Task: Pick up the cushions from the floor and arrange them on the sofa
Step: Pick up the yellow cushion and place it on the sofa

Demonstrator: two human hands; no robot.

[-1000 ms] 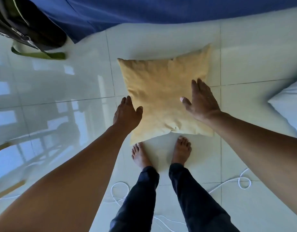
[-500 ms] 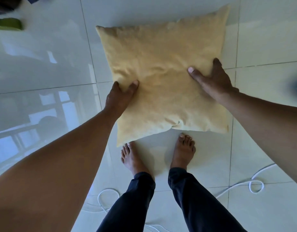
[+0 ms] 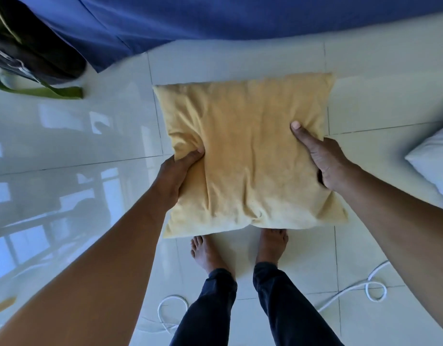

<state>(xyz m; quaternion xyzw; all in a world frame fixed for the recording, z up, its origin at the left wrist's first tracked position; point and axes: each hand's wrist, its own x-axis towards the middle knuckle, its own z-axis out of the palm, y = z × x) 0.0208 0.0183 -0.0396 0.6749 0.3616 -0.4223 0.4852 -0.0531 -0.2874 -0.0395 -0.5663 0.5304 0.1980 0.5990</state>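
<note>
A square yellow cushion (image 3: 248,151) is held in front of me above the white tiled floor. My left hand (image 3: 176,173) grips its left edge, thumb pressed into the fabric. My right hand (image 3: 323,158) grips its right edge, thumb on top and fingers hidden underneath. The blue sofa (image 3: 215,18) runs along the top of the view. A white cushion (image 3: 435,158) lies on the floor at the right edge, partly cut off.
A dark bag with a green strap (image 3: 33,48) sits on the floor at the top left beside the sofa. My bare feet (image 3: 240,248) stand just below the cushion. A white cable (image 3: 360,288) loops across the tiles behind my legs.
Both hands went from hovering over the cushion to closing on its side edges. The cushion now appears lifted off the floor, and the view has tilted up so that the sofa shows again.
</note>
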